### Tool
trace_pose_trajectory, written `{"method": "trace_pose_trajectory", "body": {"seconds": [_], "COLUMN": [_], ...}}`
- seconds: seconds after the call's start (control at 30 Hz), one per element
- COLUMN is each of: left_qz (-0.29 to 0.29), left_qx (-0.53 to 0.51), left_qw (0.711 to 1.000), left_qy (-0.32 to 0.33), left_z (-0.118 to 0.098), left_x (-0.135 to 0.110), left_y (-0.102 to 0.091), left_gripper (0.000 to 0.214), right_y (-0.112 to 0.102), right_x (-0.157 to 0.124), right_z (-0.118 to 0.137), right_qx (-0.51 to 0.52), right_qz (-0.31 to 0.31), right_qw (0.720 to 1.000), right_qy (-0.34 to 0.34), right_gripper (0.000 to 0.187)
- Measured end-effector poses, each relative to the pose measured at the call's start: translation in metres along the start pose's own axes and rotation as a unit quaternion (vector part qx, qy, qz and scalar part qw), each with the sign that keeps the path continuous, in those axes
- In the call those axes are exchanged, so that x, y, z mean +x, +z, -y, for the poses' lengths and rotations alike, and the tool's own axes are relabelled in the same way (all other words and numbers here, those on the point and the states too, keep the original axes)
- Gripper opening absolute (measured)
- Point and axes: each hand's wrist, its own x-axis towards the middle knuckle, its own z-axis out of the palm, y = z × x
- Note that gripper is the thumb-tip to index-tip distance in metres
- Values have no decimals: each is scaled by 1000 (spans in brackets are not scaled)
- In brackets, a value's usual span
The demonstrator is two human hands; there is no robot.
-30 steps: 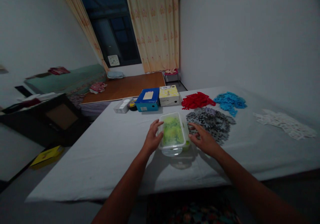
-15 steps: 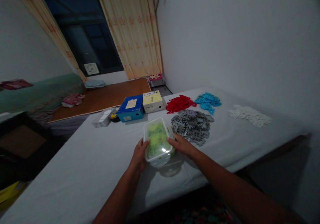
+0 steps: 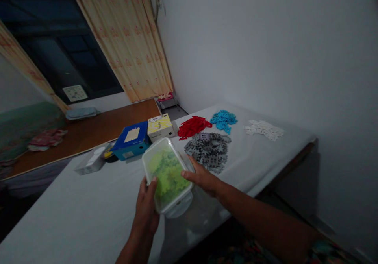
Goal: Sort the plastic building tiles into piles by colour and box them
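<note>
A translucent plastic food container with yellow-green pieces showing through its top is held between my two hands, tilted, above the covered table. My left hand grips its left near side, the thumb on top. My right hand is closed on the right edge, thumb over the rim and fingers partly hidden behind. Beyond my right hand lies a heap of grey and black interlocking pieces.
Red pieces, blue pieces and white pieces form separate heaps towards the wall. A blue box, a yellow-and-white box, a roll of tape and a clear box stand at the far left edge.
My view has turned right, so the surroundings shift left in the picture. The container, still in both hands, appears larger and more tilted.
</note>
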Motion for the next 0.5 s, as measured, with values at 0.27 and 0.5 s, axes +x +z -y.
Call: {"method": "trace_pose_trajectory", "body": {"seconds": [0.27,0.5], "left_qz": [168,366], "left_qx": [42,-10], "left_qw": [982,929], "left_qy": [69,49], "left_z": [11,52], "left_x": [-12,-10], "left_y": [85,180], "left_gripper": [66,66], "right_y": [-77,-177], "right_x": [-43,-81], "right_z": [35,46], "right_qx": [45,15], "right_qz": [-103,-219], "right_qw": [994,975], "right_qy": [12,19], "right_gripper": [86,79]}}
